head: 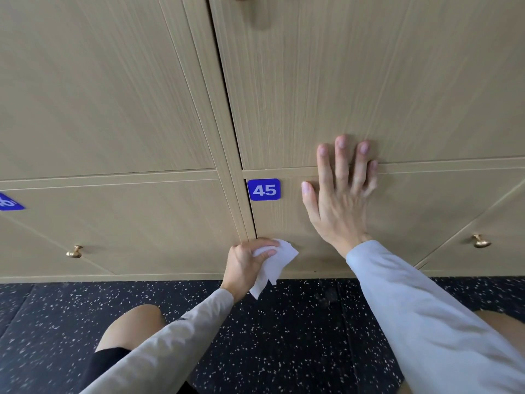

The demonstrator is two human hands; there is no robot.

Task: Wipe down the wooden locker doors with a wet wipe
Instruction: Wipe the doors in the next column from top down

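A light wooden locker door (pixel 426 217) carries a blue plate reading 45 (pixel 264 189) at its upper left corner. My left hand (pixel 247 264) grips a crumpled white wet wipe (pixel 274 265) and holds it against the lower left edge of that door, by the gap between doors. My right hand (pixel 339 194) lies flat with fingers spread on the same door, its fingertips reaching over the seam onto the upper locker door (pixel 369 81).
The neighbouring lower door on the left has a brass knob (pixel 74 251) and a partly cut-off blue plate (pixel 10 201). Another brass knob (pixel 481 241) sits at the right. Dark speckled floor (pixel 298 336) runs below the lockers, with my knees at both sides.
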